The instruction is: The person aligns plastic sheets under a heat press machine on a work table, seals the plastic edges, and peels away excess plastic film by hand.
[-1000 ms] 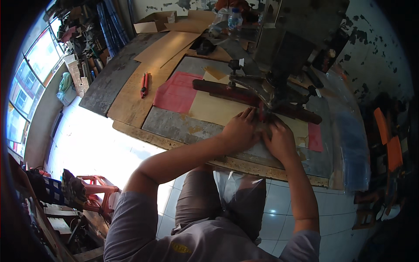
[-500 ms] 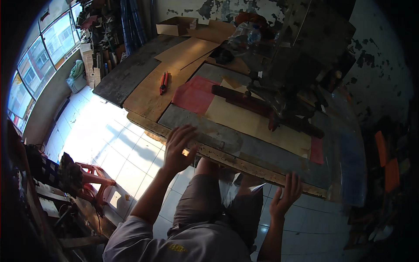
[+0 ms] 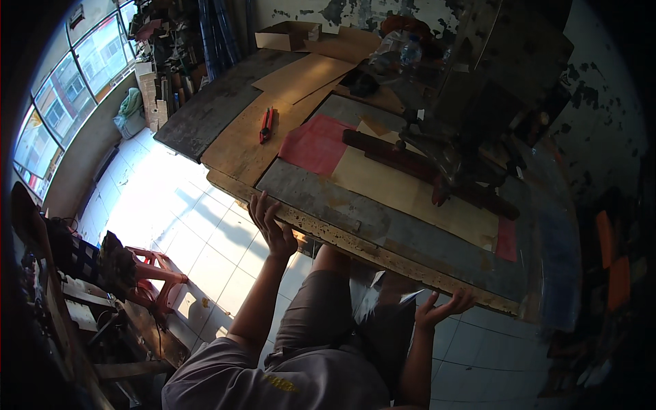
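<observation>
My left hand [image 3: 275,229] rests against the worn front edge of the worktable [image 3: 328,237], fingers stretched upward and a little apart. Farther right, my right hand [image 3: 443,309] touches the same edge from below, palm turned up and fingers loosely extended. Neither hand holds a loose object. On the table's grey board [image 3: 311,188] lies a cream sheet [image 3: 410,195] over a red sheet [image 3: 311,147], which shows at both ends. A dark machine [image 3: 471,75] stands over them, its long reddish bar [image 3: 396,160] lying across the cream sheet.
A red cutter knife [image 3: 266,125] lies on brown cardboard [image 3: 239,140] at the left. An open cardboard box [image 3: 287,36] and a plastic bottle [image 3: 411,51] stand at the back. A red stool [image 3: 160,277] is on the tiled floor, left of me.
Both hands have come down from above the table's front edge to rest against it, their fingers now at its face. The view has shifted slightly; sheets and machine look unchanged.
</observation>
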Available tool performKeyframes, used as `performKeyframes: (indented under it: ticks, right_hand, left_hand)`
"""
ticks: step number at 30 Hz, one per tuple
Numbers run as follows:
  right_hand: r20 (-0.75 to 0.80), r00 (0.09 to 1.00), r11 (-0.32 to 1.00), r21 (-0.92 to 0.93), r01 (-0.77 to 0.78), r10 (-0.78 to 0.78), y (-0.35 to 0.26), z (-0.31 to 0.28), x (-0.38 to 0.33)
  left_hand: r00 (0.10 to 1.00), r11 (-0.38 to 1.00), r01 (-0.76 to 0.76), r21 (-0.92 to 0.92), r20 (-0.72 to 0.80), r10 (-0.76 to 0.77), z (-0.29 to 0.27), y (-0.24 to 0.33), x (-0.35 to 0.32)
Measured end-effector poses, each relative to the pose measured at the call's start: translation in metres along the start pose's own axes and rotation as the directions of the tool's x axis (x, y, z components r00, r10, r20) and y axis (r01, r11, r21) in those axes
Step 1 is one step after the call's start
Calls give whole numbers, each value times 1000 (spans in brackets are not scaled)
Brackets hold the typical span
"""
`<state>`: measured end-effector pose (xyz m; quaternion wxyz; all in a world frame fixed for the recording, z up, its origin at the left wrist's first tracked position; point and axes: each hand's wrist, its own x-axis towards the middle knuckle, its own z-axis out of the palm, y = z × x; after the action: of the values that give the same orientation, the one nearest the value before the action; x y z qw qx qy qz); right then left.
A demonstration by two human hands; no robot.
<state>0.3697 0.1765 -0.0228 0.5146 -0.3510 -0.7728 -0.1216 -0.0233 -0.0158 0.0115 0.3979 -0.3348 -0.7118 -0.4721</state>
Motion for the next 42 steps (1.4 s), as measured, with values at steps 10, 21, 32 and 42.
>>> performKeyframes:
  ticks: [10,21,32,42]
  right_hand:
    - [90,996,1000,23,13,-15,15,-12,-11]
    - [180,984,995,95,-22,4,22,-21,-27]
    - [120,993,996,90,-26,15,17,-10,-28]
    - [86,996,998,56,6,-11,22,-7,-31]
  left_hand:
    - [874,985,163,59,454,-172,35,-53,216]
    - [261,708,-680,193,965,-13,235,-190,296]
    - [439,534,-792,295,884,163,233,-215,327]
    - [465,533,-796,285,853,238,233,-195,326]
